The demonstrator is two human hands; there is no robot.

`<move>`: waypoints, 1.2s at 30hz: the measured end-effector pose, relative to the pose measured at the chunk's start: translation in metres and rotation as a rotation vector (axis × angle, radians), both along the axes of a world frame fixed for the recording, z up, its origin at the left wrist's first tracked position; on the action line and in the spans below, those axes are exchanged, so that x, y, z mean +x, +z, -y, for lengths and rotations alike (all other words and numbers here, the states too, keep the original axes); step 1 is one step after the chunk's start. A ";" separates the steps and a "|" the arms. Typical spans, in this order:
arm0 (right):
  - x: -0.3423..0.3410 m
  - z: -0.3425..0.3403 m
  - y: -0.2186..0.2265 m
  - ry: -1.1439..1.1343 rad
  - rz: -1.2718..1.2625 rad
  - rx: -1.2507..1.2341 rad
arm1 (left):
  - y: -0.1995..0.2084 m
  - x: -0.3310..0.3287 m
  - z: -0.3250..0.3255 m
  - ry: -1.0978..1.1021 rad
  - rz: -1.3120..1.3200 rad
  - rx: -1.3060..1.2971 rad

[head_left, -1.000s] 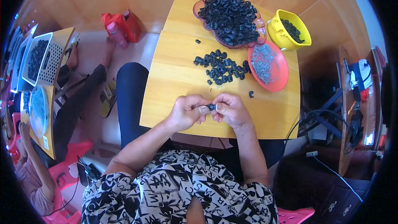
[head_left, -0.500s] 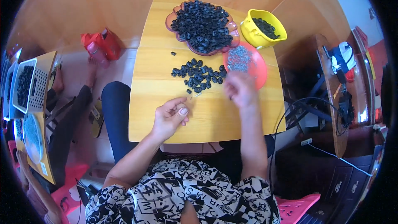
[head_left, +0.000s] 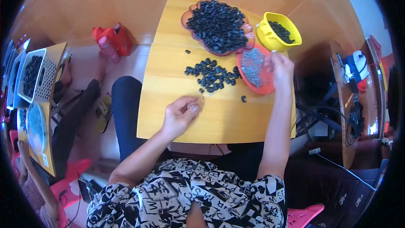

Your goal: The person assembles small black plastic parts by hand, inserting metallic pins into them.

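My left hand (head_left: 181, 116) hovers above the near part of the wooden table, its fingers curled in and thumb against them; whatever it may hold is too small to make out. Over the right rim of a pink-red plate (head_left: 265, 88) is my right hand (head_left: 280, 65), bent-fingered and smeared by motion. Many small silvery metal pieces (head_left: 252, 66) lie on that plate. Left of it spreads a loose pile of small black plastic parts (head_left: 213, 76). One single black C-shaped part (head_left: 243, 99) lies apart, between my hands.
A reddish scalloped tray (head_left: 251, 42) heaped with black parts stands at the far side. Beside it is a yellow tub (head_left: 265, 38) with more. Another person sits at a left table with a white perforated basket (head_left: 44, 80). A red bag (head_left: 122, 44) is on the floor.
My right hand has moved right and away from me, from beside the black pile to the plate's right rim. A single black part now shows on the table where that hand was.
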State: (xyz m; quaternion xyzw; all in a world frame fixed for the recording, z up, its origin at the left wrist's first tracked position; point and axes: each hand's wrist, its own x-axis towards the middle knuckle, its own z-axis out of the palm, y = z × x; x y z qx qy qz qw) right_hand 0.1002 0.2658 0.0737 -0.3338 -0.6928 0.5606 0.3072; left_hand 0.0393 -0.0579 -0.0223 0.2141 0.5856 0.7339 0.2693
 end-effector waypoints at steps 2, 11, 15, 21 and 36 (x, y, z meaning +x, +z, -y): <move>0.020 0.042 -0.014 0.051 0.125 0.053 | 0.002 -0.008 -0.005 0.045 -0.184 -0.043; 0.058 0.093 -0.047 0.109 0.299 0.607 | 0.025 -0.031 -0.039 0.116 -1.024 -0.377; 0.042 0.123 -0.052 0.305 0.184 0.771 | 0.017 -0.028 -0.047 0.138 -1.070 -0.447; 0.022 0.151 -0.063 0.391 0.140 0.852 | 0.011 -0.027 -0.052 0.189 -1.063 -0.368; 0.030 0.150 -0.067 0.438 0.356 0.974 | 0.012 -0.031 -0.056 0.060 -1.175 -0.313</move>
